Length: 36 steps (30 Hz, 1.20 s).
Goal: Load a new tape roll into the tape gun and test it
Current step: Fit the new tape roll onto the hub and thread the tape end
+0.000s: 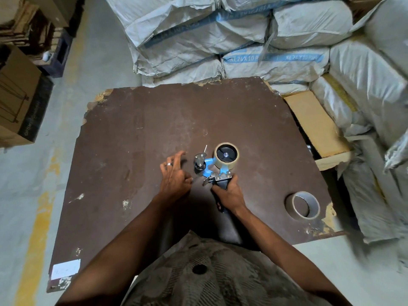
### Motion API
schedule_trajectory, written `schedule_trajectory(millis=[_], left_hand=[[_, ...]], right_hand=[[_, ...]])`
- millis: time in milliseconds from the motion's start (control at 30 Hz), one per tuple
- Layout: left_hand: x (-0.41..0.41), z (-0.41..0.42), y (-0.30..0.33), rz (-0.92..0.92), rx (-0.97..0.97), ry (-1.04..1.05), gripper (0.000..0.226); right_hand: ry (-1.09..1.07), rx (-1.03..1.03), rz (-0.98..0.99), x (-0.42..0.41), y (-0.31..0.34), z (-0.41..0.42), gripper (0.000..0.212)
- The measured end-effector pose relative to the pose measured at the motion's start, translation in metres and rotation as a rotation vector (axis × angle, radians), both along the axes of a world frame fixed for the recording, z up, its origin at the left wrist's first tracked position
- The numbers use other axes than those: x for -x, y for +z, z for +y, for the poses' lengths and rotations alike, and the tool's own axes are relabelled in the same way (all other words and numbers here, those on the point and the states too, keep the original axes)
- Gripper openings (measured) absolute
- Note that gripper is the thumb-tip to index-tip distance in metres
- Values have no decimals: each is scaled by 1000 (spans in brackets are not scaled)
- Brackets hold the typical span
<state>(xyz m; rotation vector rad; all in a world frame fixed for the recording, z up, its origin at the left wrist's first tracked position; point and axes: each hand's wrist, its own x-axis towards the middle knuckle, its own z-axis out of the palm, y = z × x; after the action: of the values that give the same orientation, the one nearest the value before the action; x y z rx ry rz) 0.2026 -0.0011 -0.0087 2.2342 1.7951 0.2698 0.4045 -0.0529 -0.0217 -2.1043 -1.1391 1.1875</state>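
Right hand (227, 193) grips gun (217, 173) handle; left hand (174, 175) empty, fingers spread. Roll (226, 155) mounted: thread tape end through roller next, sticky side down.

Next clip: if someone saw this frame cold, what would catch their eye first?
Probably the blue tape gun at the centre of the brown board, a tape roll already on its hub, its handle gripped by the right hand. The left hand hovers open beside it, wearing a ring. A second roll lies alone near the board's right edge.
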Motion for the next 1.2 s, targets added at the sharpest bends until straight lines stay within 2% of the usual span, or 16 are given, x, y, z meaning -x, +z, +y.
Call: schedule_trajectory(millis=[33, 100, 267, 433, 500, 567, 600, 667, 733, 800, 1000, 1200], left_hand=[[10, -2, -3, 8, 7, 13, 10], [21, -5, -3, -4, 15, 34, 12], [26, 8, 5, 94, -9, 0, 19], [35, 20, 4, 174, -79, -79, 24], [36, 25, 5, 168, -90, -90, 23], [38, 27, 4, 145, -107, -106, 24], [39, 28, 4, 125, -118, -117, 24], [39, 30, 4, 70, -130, -131, 23], [39, 31, 5, 32, -131, -144, 18], [40, 34, 6, 7, -124, -156, 16], [45, 36, 2, -35, -71, -154, 19], [42, 36, 0, -37, -56, -122, 16]], right_hand=[[-6, 1, 0, 0, 0, 1, 62], [-15, 1, -2, 1, 0, 4, 62], [-27, 15, 9, 4, 0, 8, 64], [-46, 3, -19, 5, 1, 7, 74], [-11, -67, -164, 6, 5, 4, 91], [70, -195, -457, 7, 11, 0, 106], [126, -285, -582, 8, 14, -1, 103], [270, -446, -689, 9, 19, 2, 79], [404, -514, -667, 11, 19, 8, 51], [500, -517, -639, 11, 15, 15, 39], [550, -518, -508, 3, 9, 29, 37], [581, -556, -570, 2, 11, 36, 42]])
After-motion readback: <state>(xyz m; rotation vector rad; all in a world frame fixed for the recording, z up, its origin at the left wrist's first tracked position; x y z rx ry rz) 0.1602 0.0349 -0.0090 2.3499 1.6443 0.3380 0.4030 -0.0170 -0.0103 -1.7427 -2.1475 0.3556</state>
